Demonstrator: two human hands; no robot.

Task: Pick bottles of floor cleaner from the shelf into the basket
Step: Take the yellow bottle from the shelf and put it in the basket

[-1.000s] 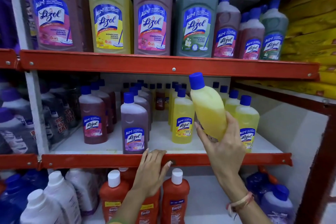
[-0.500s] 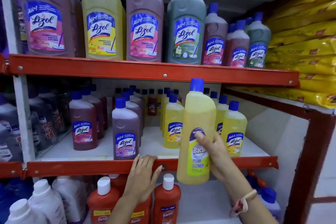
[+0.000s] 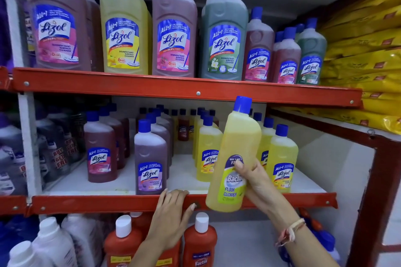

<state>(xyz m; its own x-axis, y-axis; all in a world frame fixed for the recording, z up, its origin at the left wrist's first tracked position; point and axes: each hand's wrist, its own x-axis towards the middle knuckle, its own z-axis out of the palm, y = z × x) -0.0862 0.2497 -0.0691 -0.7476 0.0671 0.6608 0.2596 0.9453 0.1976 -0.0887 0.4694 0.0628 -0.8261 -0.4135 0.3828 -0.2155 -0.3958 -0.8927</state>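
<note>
My right hand [image 3: 257, 182] grips a yellow Bactin floor cleaner bottle [image 3: 235, 154] with a blue cap, held nearly upright in front of the middle shelf's red edge [image 3: 108, 204]. My left hand [image 3: 172, 212] rests flat on that red edge, fingers spread, holding nothing. More yellow Lizol bottles [image 3: 282, 158] stand on the middle shelf behind the held one, with purple [image 3: 149, 156] and maroon bottles [image 3: 99, 147] to the left. No basket is in view.
Large Lizol bottles [image 3: 223, 34] line the top shelf above a red rail [image 3: 195, 91]. Orange Bactin bottles [image 3: 200, 243] and white-capped bottles [image 3: 52, 243] stand on the bottom shelf. Yellow sacks [image 3: 364, 50] are stacked at the right beside a red upright post [image 3: 373, 201].
The yellow bottle has come off the shelf, from tilted to nearly upright, and moved down and toward me in my right hand. My left hand stayed on the shelf edge.
</note>
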